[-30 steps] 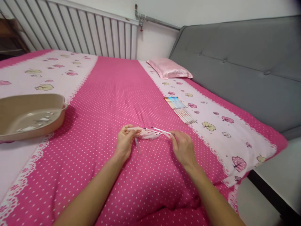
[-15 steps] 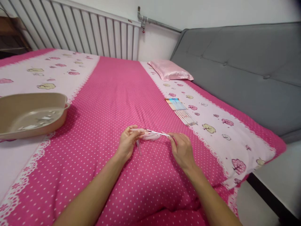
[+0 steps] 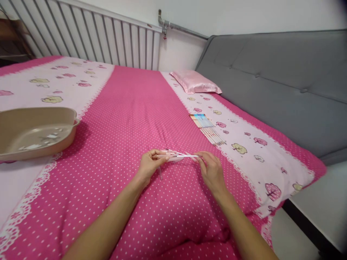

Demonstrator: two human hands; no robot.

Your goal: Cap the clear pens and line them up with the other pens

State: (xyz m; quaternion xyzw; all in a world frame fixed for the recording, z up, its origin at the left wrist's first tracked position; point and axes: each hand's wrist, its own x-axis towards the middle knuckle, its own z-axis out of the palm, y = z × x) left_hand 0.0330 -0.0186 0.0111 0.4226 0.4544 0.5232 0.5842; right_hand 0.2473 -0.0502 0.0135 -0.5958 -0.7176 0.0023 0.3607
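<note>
My left hand [image 3: 148, 167] pinches the barrel end of a thin white pen [image 3: 177, 156] just above the pink dotted bedspread [image 3: 130, 119]. My right hand [image 3: 212, 169] pinches its other end, so the pen lies level between both hands. A few more pale pens [image 3: 173, 159] lie loose on the bedspread right under the hands, partly hidden by the fingers. A neat row of finished pens [image 3: 207, 126] with blue and orange tips lies further right on the pale printed strip.
A beige plastic basin [image 3: 35, 133] holding a few small scraps sits at the left. A pink satin pillow [image 3: 195, 81] lies at the far end. A grey padded headboard [image 3: 271, 79] runs along the right, a white radiator [image 3: 89, 36] at the back.
The two hands have drawn closer together, and the thin pen part held in the right hand has slid into the piece in the left. The view shifted slightly.
</note>
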